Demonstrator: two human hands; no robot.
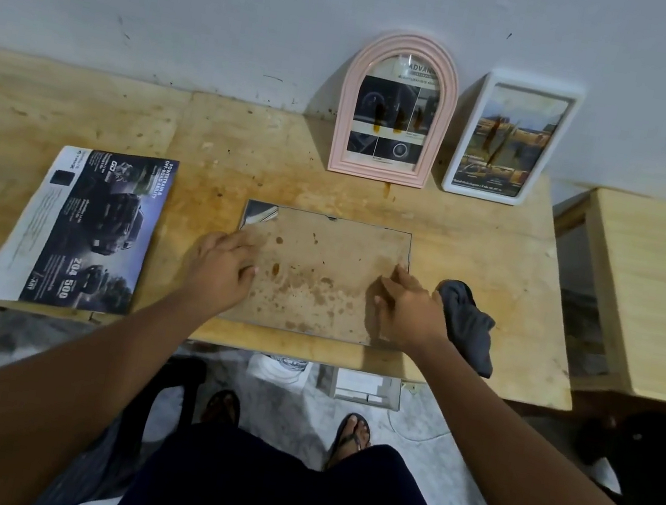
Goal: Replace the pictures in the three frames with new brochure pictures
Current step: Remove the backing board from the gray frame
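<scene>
A stained clear glass pane (320, 267) lies flat on the wooden table (217, 146), straight ahead of me. My left hand (224, 265) rests on the pane's left edge with fingers spread. My right hand (409, 308) touches its right edge, fingers curled on the rim. A dark car brochure (82, 225) lies flat at the left. A pink arched frame (395, 109) and a white rectangular frame (510, 138) stand against the wall, each with a stained picture inside.
A crumpled grey cloth (468, 322) lies just right of my right hand. A second wooden table (656, 295) stands at the right. Below the table edge are a white frame part (366, 388) on the floor and my feet in sandals.
</scene>
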